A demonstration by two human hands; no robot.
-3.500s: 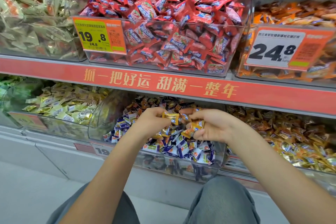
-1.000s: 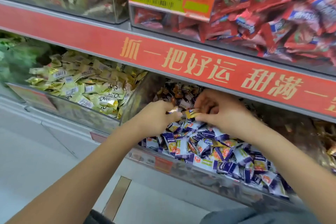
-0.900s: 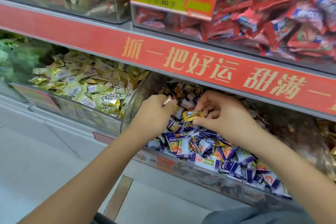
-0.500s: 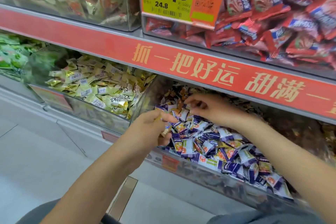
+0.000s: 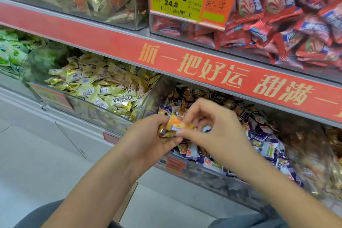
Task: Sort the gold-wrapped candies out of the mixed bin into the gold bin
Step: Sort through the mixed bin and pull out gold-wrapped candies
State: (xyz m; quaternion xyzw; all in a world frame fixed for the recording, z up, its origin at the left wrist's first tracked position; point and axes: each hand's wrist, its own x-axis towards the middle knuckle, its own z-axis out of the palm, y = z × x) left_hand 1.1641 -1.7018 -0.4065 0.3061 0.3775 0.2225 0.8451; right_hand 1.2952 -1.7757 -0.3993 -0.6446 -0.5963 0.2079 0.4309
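You are pinching an orange-gold candy (image 5: 179, 125) in your right hand (image 5: 209, 131), passing it into your left hand (image 5: 148, 140), which is cupping more gold candies above the mixed bin (image 5: 212, 174); keep the cup closed, since the gold bin (image 5: 88, 111) is lying to its left.
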